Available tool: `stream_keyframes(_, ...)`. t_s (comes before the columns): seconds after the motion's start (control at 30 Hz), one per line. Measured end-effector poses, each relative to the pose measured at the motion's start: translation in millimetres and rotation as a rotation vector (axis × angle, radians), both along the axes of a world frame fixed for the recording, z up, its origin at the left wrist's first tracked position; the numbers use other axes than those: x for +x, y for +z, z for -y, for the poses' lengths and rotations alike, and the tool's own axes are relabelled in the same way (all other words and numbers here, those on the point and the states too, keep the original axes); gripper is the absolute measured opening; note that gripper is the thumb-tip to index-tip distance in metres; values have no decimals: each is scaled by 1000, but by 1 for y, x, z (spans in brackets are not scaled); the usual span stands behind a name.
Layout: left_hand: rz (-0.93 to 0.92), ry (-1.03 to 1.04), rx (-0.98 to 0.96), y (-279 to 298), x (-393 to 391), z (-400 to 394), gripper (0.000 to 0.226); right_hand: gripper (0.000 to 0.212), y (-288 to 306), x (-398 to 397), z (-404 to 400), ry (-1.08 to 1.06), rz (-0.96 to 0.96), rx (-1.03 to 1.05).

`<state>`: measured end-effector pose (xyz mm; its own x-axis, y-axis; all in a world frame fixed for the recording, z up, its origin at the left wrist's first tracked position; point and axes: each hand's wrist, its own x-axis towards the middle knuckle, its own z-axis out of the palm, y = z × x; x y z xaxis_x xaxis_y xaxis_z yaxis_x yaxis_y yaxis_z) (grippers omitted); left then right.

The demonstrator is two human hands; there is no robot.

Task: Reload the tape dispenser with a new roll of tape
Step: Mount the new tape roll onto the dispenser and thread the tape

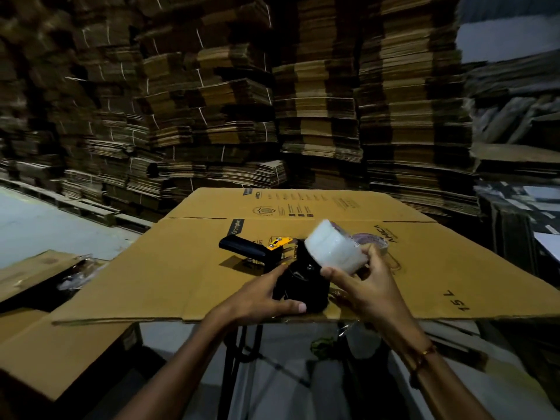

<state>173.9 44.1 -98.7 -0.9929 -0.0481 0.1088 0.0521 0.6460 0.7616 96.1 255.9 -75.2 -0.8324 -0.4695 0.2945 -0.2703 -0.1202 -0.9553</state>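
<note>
From the head view, your right hand (368,286) pinches the new white, translucent roll of tape (335,247) between thumb and fingertips, lifted just above the black tape dispenser with a yellow clip (291,268). Your left hand (260,295) clasps the dispenser's near end (lying on flattened brown cardboard (181,268)), fingers wrapped round it.

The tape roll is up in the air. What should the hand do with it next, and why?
Probably lower the roll onto the dispenser's round hub. The right hand holds the roll just above the dispenser, whose hub looks bare, and the left hand steadies the dispenser on the cardboard, so it seems ready.
</note>
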Motion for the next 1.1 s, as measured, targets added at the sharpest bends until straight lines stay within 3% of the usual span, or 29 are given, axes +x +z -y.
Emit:
stream_keyframes(0.17,-26,39,-18,-5,-5,3,77,63,-1,5,14,-41,-254,133)
stream_keyframes(0.4,-55,49,10,-12,-11,5,86,78,-12,-5,24,-1,-352,188)
stream_keyframes(0.57,-51,56,9,-12,-13,5,79,98,-21,-12,26,-3,-341,197)
stream_keyframes(0.67,-58,76,79,-15,-16,7,92,110,-21,-14,25,4,-319,205)
stream_keyframes(0.83,-34,97,159,-16,-19,10,125,100,-19,-18,23,37,-298,220)
stream_keyframes(1.1,-91,50,131,-13,-21,11,115,85,-24,-18,18,18,-408,303)
